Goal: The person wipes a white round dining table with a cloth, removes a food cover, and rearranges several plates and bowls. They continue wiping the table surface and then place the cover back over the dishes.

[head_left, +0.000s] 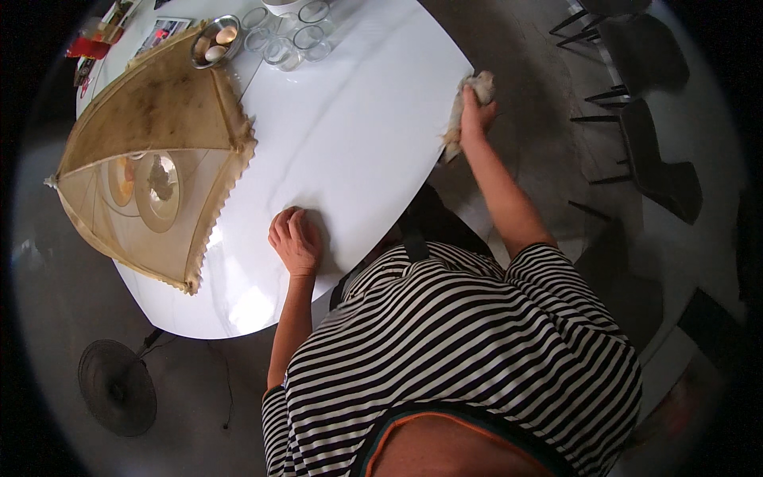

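Note:
My right hand (477,111) presses a crumpled pale cloth (463,103) against the right edge of a white glossy table (350,135). The cloth hangs partly over the rim. Near the table's front edge, my left hand (296,238) rests on the tabletop with its fingers curled and nothing in it. I lean over the table in a black-and-white striped shirt.
A beige mesh food cover (151,151) stands over plates of food at the left. Behind it are a metal bowl with eggs (216,41) and several clear glasses (286,40). Dark chairs (644,119) stand at the right. A round fan base (118,385) sits on the floor, lower left.

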The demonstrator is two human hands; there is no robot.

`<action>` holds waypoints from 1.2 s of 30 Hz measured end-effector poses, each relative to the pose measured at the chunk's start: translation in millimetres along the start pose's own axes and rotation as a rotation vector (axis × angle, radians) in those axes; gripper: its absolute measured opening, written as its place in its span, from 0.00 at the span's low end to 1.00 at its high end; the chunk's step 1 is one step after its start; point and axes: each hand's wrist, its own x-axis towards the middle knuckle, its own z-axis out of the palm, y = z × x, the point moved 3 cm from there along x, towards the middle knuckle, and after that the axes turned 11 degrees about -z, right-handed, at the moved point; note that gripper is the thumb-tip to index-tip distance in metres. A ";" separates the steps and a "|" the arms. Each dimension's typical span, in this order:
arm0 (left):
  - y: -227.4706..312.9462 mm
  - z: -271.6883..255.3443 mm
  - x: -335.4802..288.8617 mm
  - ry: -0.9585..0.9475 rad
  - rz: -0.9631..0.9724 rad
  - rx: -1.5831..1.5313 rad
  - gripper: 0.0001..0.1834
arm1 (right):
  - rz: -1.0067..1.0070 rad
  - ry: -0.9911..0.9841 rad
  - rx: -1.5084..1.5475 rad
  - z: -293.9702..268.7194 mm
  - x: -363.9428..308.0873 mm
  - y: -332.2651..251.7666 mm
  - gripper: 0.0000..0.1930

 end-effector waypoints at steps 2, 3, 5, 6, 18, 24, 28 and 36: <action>1.8 -2.5 1.1 -0.009 -0.005 0.009 0.20 | -0.079 -0.048 -0.050 10.9 40.7 -20.0 0.40; 2.3 -0.9 3.2 -0.021 -0.001 0.006 0.20 | -0.149 -0.069 -0.144 16.5 69.5 -17.8 0.40; -1.8 1.9 2.5 -0.028 -0.013 0.016 0.21 | -0.362 -0.144 -0.421 37.9 106.4 -32.5 0.38; -2.1 2.2 2.6 -0.035 -0.025 0.021 0.21 | -0.521 -0.231 -0.441 48.4 111.4 -48.4 0.36; -2.5 3.1 3.4 -0.058 -0.034 0.028 0.24 | -1.178 -0.489 -0.372 207.6 161.0 -116.8 0.29; -3.8 4.6 -0.5 -0.041 -0.030 0.046 0.24 | -1.519 -0.399 -0.466 248.9 160.2 -163.4 0.23; -1.2 1.7 -0.3 -0.030 -0.036 0.056 0.24 | -1.402 -0.520 -0.556 216.3 120.9 -175.2 0.18; 1.1 -1.7 4.3 0.001 -0.027 -0.010 0.24 | -1.359 -0.594 -0.701 98.5 46.9 -114.4 0.28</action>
